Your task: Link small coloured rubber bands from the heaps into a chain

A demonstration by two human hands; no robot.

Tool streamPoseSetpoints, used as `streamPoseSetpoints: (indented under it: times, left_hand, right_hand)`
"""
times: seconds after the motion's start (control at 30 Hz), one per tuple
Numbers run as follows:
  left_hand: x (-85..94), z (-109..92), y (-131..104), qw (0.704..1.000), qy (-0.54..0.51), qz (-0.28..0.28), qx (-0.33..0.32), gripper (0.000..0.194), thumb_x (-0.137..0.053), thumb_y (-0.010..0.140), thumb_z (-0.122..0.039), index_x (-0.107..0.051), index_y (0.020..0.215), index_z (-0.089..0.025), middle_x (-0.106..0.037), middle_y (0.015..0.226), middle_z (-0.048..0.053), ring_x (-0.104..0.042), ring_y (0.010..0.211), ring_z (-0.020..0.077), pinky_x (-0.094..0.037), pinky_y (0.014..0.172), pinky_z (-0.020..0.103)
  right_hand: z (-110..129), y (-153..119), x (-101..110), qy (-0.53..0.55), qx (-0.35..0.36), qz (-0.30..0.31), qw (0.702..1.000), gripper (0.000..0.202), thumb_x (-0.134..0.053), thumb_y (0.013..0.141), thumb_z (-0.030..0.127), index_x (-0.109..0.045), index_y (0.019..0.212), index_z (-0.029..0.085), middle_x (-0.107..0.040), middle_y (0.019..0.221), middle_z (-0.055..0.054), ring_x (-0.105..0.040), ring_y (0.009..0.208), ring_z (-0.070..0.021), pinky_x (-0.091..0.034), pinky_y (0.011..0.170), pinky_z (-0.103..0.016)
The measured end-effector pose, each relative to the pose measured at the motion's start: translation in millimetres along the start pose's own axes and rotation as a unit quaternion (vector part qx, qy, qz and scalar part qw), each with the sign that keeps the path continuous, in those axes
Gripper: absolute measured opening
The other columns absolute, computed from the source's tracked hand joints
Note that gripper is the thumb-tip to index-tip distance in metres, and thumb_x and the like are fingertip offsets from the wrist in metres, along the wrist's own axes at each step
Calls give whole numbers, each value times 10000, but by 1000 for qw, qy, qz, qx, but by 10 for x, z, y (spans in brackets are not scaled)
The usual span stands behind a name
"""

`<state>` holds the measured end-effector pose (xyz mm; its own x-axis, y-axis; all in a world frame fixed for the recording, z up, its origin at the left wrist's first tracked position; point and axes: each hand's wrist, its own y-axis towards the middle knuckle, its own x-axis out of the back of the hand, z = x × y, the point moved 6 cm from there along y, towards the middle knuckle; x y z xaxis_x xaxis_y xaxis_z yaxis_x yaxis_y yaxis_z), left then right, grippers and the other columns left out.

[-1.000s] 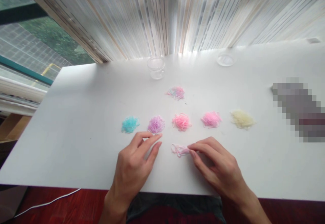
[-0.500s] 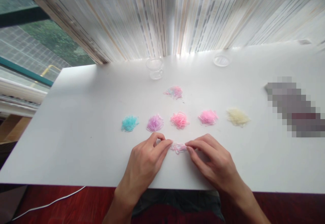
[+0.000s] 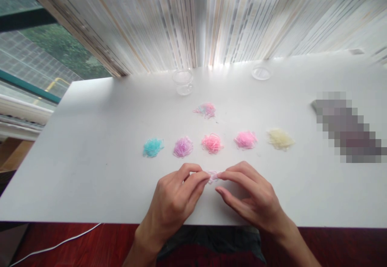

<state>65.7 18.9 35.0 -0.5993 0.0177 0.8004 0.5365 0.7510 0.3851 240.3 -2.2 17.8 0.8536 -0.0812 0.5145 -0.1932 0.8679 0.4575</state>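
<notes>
A small mixed pile of pale pink and whitish bands (image 3: 213,176) lies on the white table between my hands. My left hand (image 3: 178,194) is closed at the pile's left edge, thumb and index fingertip pressed together; what they hold, if anything, is too small to name. My right hand (image 3: 254,196) touches the pile's right side with its index fingertip, thumb apart. Beyond them sit piles in a row: turquoise (image 3: 153,147), purple (image 3: 183,147), coral pink (image 3: 212,143), pink (image 3: 246,139) and pale yellow (image 3: 280,139). A mixed-colour pile (image 3: 206,110) lies farther back.
On the white table (image 3: 90,186), a clear round container (image 3: 184,82) stands at the back and a clear lid (image 3: 261,72) lies to its right. A blurred-out object (image 3: 347,128) is at the right. A striped curtain hangs along the back edge.
My left hand has shifted slightly right over the pile. The thumb of my right hand has moved away from its index finger. The view has shifted a little.
</notes>
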Motion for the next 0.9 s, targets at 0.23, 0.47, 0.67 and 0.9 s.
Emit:
streamPoseSetpoints:
  times: [0.23,0.47,0.67,0.9]
  left_hand:
    - [-90,-73,23,999,-45,18,4,146,-596,1013,-140,-638,1142,-195,-703,1026,52,-722,845,159,-603,743,270]
    - [-96,2,-20,996,-84,30,29,131,-598,1015,-143,-649,1124,-194,-712,1034,57,-715,900,157,-602,779,266]
    - [-74,-55,3,995,-101,1,14,144,-645,990,-135,-652,1124,-189,-725,1012,58,-717,894,150,-608,758,251]
    - [132,146,-17,995,-70,-57,42,107,-671,972,-120,-702,1047,-190,-734,962,47,-687,795,115,-560,642,206]
  right_hand:
    - [14,0,1,12,20,-11,1000,178,-674,932,71,-690,1054,199,-724,886,-48,-661,783,-173,-580,685,-305]
    - [33,-3,22,28,25,-8,999,200,-667,932,46,-685,1066,193,-731,895,-56,-674,794,-169,-586,689,-297]
    - [46,15,17,22,32,-9,999,191,-647,952,71,-693,1080,206,-742,875,-56,-676,764,-174,-589,659,-306]
    - [18,22,36,10,9,-21,1000,211,-658,936,81,-699,1097,211,-752,893,-52,-699,784,-176,-599,689,-296]
